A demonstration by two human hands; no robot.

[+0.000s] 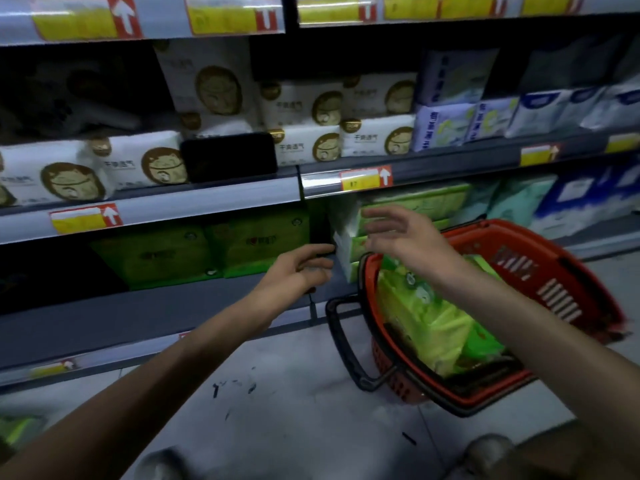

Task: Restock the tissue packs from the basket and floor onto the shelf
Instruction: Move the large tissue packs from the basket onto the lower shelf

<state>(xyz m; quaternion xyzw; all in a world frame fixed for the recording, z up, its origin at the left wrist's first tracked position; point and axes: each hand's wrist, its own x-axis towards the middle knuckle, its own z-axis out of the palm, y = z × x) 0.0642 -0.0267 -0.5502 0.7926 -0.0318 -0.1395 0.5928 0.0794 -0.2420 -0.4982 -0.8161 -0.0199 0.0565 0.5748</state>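
Green tissue packs (408, 209) are stacked on the low shelf (156, 317), and the end of the stack shows white at the middle. My right hand (401, 237) hovers open with spread fingers in front of that stack, holding nothing. My left hand (298, 271) reaches toward the stack's left edge with fingers loosely extended, touching or nearly touching the dark gap beside it. More green packs (252, 244) stand further left on the same shelf. A red basket (540, 271) on the floor holds several green tissue packs (433, 317).
The shelf above carries white packs with gold emblems (145, 164), a black phone-like object (228, 157) and blue-white packs (450, 123). Another green pack (17, 427) lies at the lower left on the floor. The basket's black handle (346, 341) hangs outward. My knees show at the bottom edge.
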